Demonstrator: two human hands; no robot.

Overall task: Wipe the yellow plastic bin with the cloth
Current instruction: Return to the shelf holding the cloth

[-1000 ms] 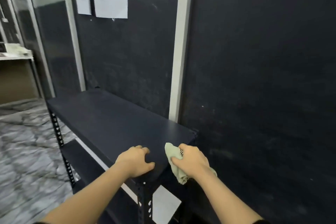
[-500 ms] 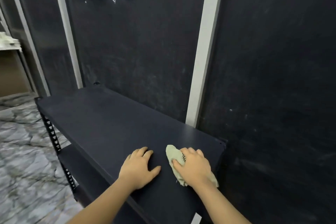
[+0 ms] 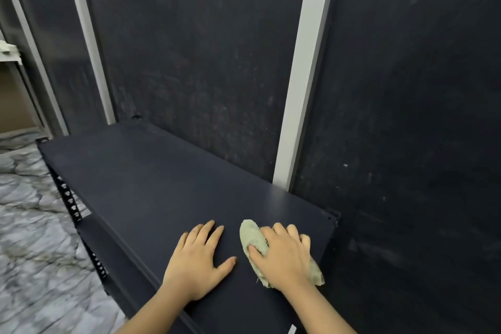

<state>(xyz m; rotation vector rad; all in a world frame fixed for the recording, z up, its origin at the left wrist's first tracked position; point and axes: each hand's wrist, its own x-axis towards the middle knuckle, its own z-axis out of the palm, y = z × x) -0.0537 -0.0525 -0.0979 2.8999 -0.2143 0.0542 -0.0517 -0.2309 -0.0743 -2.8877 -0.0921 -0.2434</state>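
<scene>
R hand (image 3: 282, 255) presses pale green cloth (image 3: 253, 238) on dark shelf top (image 3: 151, 187) nr its right edge, fingers curled over it; L hand (image 3: 199, 260) flat, open, just beside. Shelf's left stretch bare.

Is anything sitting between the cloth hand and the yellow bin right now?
No yellow bin is in view, so that cannot be judged. The right hand presses the cloth on the dark shelf; the left hand lies flat beside it.

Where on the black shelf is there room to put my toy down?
The shelf top is bare from its far left end up to the left hand. The near right end is crowded: both hands lie flat there, the right hand pressing on the cloth.
</scene>
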